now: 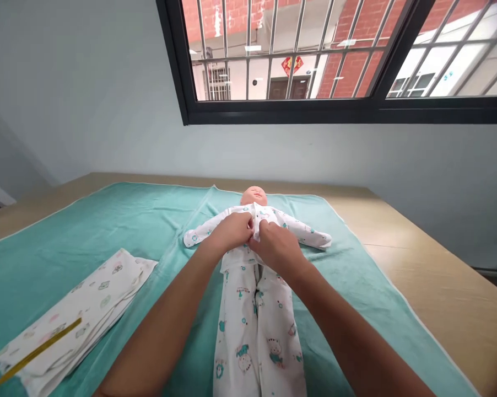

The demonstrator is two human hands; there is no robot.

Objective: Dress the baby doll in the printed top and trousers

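A baby doll [254, 196] lies on its back on a teal towel [108, 231], dressed in a white printed top [298, 226] and matching trousers [252, 331]. My left hand [232, 230] and my right hand [277, 247] meet over the doll's chest. Both pinch the front edges of the top where they close, fingers curled on the cloth. The doll's sleeves stretch out to either side.
A folded white printed cloth [87, 309] with a yellow measuring tape [33, 355] across it lies at the front left. The towel covers a wooden table [438, 286] against a pale wall. A barred window [314, 55] is above.
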